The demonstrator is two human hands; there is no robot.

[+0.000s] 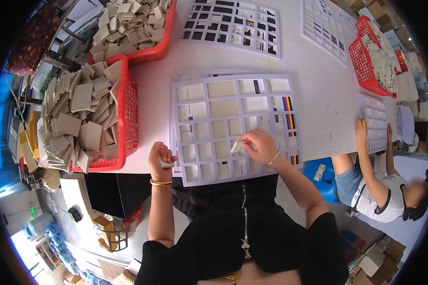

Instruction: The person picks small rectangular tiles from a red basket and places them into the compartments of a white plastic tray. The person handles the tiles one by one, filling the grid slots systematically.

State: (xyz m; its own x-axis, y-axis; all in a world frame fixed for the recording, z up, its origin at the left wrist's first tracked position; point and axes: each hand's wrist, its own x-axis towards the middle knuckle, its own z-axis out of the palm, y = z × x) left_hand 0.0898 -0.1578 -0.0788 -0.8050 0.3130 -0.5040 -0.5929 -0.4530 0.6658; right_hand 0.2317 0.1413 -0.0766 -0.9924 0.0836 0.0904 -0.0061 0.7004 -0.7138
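Filling the sample board [233, 128]: your right hand [259, 145] pinches a small pale tile [237, 146] between thumb and fingertips, low over a cell in the board's lower middle rows. Your left hand [160, 159] rests at the board's left edge, its fingers curled shut around a few spare tiles [166, 164]. The board lies flat on the white desk [318, 95], straight in front of you.

Judged from the cells, the work is well along. Most of the large upper cells and many small ones already carry beige tiles, though a few cells in the lower rows and toward the right, beside the coloured stripes, look unfilled; glare makes an exact count uncertain.

Supply is ample: the red basket [128, 109] to your left is heaped with tiles. At far right, another person's hands [362, 128] work on a separate board [375, 121].
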